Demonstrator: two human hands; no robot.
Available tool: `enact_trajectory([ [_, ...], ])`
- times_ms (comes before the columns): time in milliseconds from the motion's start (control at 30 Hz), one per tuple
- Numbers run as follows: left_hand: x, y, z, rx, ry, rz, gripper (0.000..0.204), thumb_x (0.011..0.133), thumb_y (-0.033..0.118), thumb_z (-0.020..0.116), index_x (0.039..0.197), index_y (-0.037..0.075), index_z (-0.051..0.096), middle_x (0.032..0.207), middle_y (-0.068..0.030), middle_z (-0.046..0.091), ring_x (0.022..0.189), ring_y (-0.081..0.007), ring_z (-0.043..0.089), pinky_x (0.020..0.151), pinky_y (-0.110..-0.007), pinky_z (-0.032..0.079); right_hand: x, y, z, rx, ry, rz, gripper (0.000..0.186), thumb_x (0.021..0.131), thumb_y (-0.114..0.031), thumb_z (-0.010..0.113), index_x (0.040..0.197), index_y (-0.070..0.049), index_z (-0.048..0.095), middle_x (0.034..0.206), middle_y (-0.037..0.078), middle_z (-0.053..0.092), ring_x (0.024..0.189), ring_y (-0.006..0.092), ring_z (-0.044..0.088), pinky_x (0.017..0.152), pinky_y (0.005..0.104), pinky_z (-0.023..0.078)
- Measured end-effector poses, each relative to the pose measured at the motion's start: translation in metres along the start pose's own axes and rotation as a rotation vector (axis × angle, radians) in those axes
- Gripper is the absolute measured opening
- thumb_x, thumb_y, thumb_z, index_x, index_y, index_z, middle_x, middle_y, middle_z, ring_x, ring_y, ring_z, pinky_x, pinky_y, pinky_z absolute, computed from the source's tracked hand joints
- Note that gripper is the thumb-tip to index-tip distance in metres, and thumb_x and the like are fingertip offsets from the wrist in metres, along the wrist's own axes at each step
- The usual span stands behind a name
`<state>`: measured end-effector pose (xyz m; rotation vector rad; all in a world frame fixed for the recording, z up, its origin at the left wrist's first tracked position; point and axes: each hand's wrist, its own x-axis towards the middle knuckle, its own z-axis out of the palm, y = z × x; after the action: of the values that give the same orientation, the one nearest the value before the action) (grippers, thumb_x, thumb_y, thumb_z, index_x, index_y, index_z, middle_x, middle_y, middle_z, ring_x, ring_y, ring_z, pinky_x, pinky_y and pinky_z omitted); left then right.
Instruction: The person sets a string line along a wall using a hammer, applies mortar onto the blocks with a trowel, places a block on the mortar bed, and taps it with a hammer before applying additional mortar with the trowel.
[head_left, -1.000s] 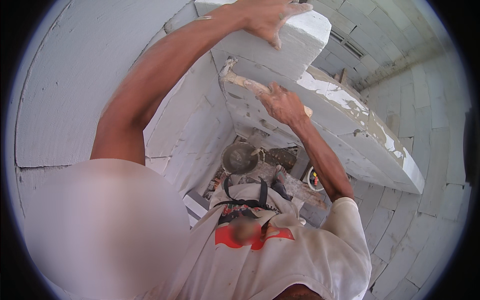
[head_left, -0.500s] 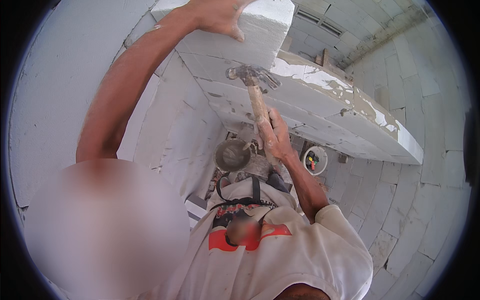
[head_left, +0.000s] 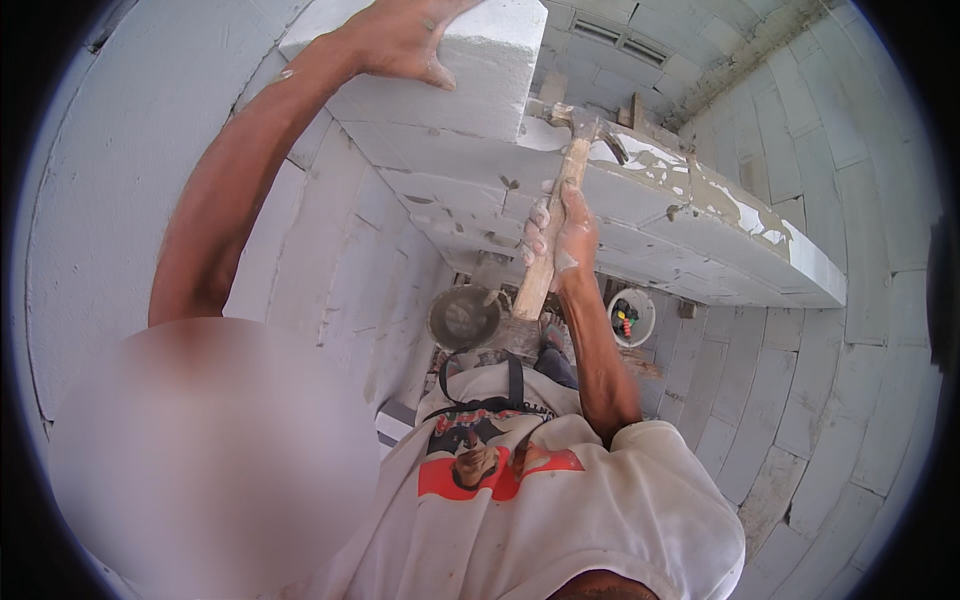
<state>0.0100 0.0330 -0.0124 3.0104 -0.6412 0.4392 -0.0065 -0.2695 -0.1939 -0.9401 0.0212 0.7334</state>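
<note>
A large white building block (head_left: 490,60) sits on top of the low block wall, at the upper left. My left hand (head_left: 405,38) grips it from above, thumb against its near face; the other fingers run partly out of the picture's top edge. In my right hand (head_left: 565,235), fingers wrapped round the wooden handle, is a claw hammer (head_left: 540,285). Its dark metal head stands just right of the block's end, apart from it as far as I can see, in front of the mortar-covered wall top (head_left: 700,190).
The low wall (head_left: 620,210) runs from upper left to the right. On the floor below stand a dark round bucket (head_left: 466,318) and a white bucket (head_left: 645,312) with small colourful items inside. Tall block walls rise at left (head_left: 110,230) and right (head_left: 860,250).
The hammer has risen and moved right, its head now beside the block's end. Block and left hand appear slightly further left in the picture, the left hand still on the block.
</note>
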Motion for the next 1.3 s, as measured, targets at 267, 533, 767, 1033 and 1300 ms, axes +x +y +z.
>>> enact_trajectory([
  [267,-0.022,0.002,0.02,0.196,0.007,-0.23,0.112,0.065,0.047,0.09,0.16,0.021,0.037,0.145,-0.0172,0.053,0.139,-0.0345,0.048,0.117,-0.051,0.035,0.033,-0.013,-0.033,-0.051,-0.316,0.08,0.035,0.109,-0.045,0.044,0.111,-0.012,0.056,0.069,0.0,0.049,0.041,0.0102,0.043,0.03,0.0254,0.041],
  [533,-0.041,0.092,0.059,0.609,0.46,-0.493,0.061,0.086,0.036,0.075,0.142,0.018,0.057,0.138,-0.0076,0.057,0.137,-0.0287,0.05,0.121,-0.071,0.019,0.063,-0.057,-0.052,-0.335,-0.393,-0.19,0.031,0.109,-0.034,0.051,0.098,-0.006,0.058,0.069,0.003,0.05,0.048,0.013,0.047,0.038,0.0272,0.045],
  [767,-0.158,0.239,0.197,-0.197,0.934,-0.982,0.053,0.077,0.017,0.083,0.123,0.001,0.062,0.121,-0.0157,0.057,0.114,-0.0339,0.061,0.099,-0.054,0.046,0.056,-0.06,0.046,-0.226,-0.836,-0.263,0.027,0.106,-0.028,0.055,0.088,-0.008,0.054,0.064,0.003,0.045,0.048,0.0147,0.044,0.044,0.0293,0.043],
  [1033,-0.252,0.358,0.361,-0.735,0.064,-1.759,0.045,0.072,0.018,0.079,0.116,0.011,0.074,0.107,-0.0153,0.074,0.103,-0.0363,0.071,0.083,-0.052,0.058,0.036,0.008,0.076,-0.381,-1.281,-0.012,0.026,0.101,-0.02,0.06,0.08,-0.011,0.049,0.06,0.003,0.04,0.05,0.0149,0.042,0.051,0.0304,0.041],
  [1300,-0.271,0.509,0.392,-1.142,-0.121,-2.169,0.045,0.081,0.033,0.077,0.119,0.01,0.074,0.122,-0.0099,0.073,0.112,-0.0322,0.07,0.086,-0.05,0.059,-0.009,0.083,0.077,-0.607,-1.449,0.202,0.018,0.096,-0.011,0.061,0.085,-0.005,0.048,0.062,0.006,0.046,0.053,0.0141,0.043,0.05,0.0299,0.04],
])
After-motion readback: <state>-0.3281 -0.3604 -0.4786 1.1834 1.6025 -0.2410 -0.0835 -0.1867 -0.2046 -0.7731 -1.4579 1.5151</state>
